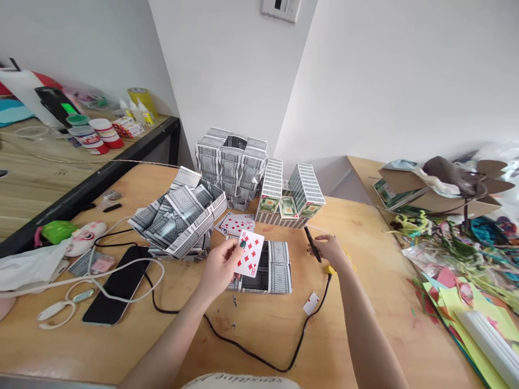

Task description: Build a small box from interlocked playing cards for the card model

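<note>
My left hand [222, 265] pinches a playing card [251, 256] with red diamonds facing up. The card hovers over an open-topped box built of folded cards [279, 265], partly hiding it. In my right hand [330, 249] is a slim black pen-like tool [312, 244], gripped in the fingers right of that box; its exact kind is unclear. Loose playing cards [235, 222] lie behind the box. To the left leans a larger tray-like piece of folded cards [178, 216]. Near my right wrist lies a yellow object [330, 269] joined to a black cord [259, 355].
Behind stand a tall folded-card structure [231, 167] and stacked card boxes [308, 189]. A phone [113, 286], white cable and scissors [57, 313] lie left. A small white piece [311, 303] sits near the cord. Coloured paper [470, 313] and a cardboard box [438, 189] fill the right.
</note>
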A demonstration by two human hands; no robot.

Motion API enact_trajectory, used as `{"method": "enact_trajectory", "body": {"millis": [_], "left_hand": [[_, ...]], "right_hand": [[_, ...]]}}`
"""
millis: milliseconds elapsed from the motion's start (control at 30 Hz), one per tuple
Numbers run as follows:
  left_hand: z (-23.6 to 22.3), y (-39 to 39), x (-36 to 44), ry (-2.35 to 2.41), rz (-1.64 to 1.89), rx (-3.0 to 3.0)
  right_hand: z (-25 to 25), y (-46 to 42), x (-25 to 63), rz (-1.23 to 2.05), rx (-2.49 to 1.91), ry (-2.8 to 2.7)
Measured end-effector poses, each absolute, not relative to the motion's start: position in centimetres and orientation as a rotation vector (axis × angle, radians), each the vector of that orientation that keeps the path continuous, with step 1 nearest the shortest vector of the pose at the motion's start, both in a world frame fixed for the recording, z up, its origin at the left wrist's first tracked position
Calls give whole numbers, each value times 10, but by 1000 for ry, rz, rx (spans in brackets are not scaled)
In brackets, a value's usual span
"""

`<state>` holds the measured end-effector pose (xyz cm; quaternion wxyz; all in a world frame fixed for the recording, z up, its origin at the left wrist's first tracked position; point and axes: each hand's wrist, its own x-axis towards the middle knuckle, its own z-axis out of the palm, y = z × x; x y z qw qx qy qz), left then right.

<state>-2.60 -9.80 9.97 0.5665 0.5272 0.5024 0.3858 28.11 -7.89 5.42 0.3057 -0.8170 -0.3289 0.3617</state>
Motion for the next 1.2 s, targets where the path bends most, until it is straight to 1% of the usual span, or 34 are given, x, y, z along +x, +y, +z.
{"method": "enact_trajectory", "body": {"millis": [33, 67, 100, 167, 267, 400, 567, 733, 867, 933, 1200], "left_hand": [[100, -97, -26, 1177, 912, 1219], [101, -97, -26, 1175, 922, 1196], [102, -96, -25, 1173, 937, 1171], [102, -94, -24, 1162, 961, 1129], [100, -90, -23, 1183, 966, 1147], [96, -84, -20, 1261, 946, 1287], [99, -78, -16, 1095, 985, 1352], [102, -74, -18, 992, 1120, 1516], [102, -71, -21, 1135, 1290, 1671], [102, -71, -21, 1206, 1292, 1666], [102, -83, -13, 1167, 1206, 1513]], "right_hand": [[55, -87, 282, 1132, -1993, -771], [56, -96, 283, 1236, -1839, -704], [57, -105, 283, 1308, -1713, -659], [58, -126, 281, 1394, -1597, -532], [57, -160, 267, 1420, -1454, -446], [58, -202, 233, 1369, -1274, -383], [78, -219, 204, 1419, -1102, -372], [105, -207, 186, 1507, -1044, -475], [113, -195, 160, 1578, -995, -557], [113, -189, 146, 1592, -997, -576], [113, -156, 121, 1378, -1169, -554]]}}
